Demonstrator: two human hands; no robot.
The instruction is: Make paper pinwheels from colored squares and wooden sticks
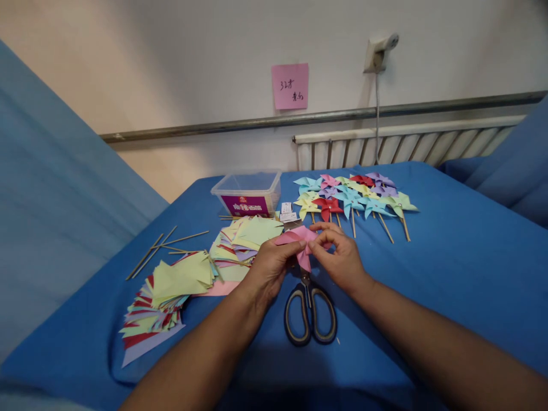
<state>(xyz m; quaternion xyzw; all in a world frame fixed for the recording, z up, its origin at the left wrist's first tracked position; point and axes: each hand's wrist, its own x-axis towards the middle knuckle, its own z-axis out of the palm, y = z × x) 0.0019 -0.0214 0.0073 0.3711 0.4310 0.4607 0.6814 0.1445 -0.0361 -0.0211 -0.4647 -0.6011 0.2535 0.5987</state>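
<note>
A pink paper pinwheel (303, 235) is held up between my two hands, its blades folded in toward the middle. My left hand (276, 262) grips it from the left, thumb on the centre. From the right, my right hand (338, 251) pinches the paper near that centre with thumb and forefinger. Any pin there is too small to make out. Just below lies a pair of scissors (309, 314) with dark handles toward me; the blades are partly hidden under the pinwheel. Small white boxes (287, 212) sit behind my left hand.
Finished pinwheels on sticks (351, 197) lie at the back right. Cut coloured paper stacks (184, 279) and loose wooden sticks (156, 248) are on the left. A clear plastic tub (246, 191) stands at the back, before the wall and radiator (411, 145). Blue cloth (449, 257) covers the table.
</note>
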